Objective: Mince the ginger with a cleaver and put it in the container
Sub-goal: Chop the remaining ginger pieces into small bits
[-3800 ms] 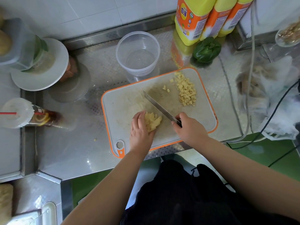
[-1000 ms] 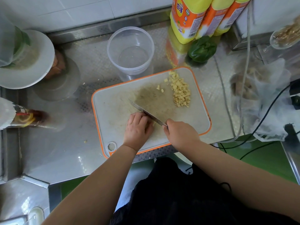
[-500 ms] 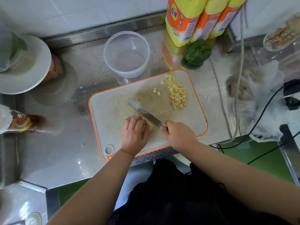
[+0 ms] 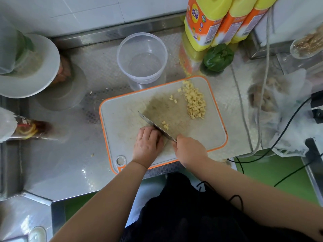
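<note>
A white cutting board (image 4: 122, 119) with an orange rim lies on the steel counter. My right hand (image 4: 189, 150) grips the cleaver (image 4: 153, 125), its blade edge-down on the board. My left hand (image 4: 146, 144) presses down on the uncut ginger, which is almost fully hidden under the fingers, right against the blade's left side. A few fresh ginger bits (image 4: 165, 125) lie just right of the blade. A pile of diced ginger (image 4: 194, 102) sits at the board's far right. The clear round plastic container (image 4: 142, 57) stands empty behind the board.
Yellow and orange bottles (image 4: 204, 21) and a green pepper (image 4: 217, 57) stand at the back right. A plastic bag (image 4: 279, 105) and cables (image 4: 244, 119) crowd the right edge. A white plate (image 4: 45, 67) and a drink cup (image 4: 24, 127) are at the left.
The cleaver came down beside my left fingers and a few new ginger bits lie right of the blade. My left hand stays on the ginger.
</note>
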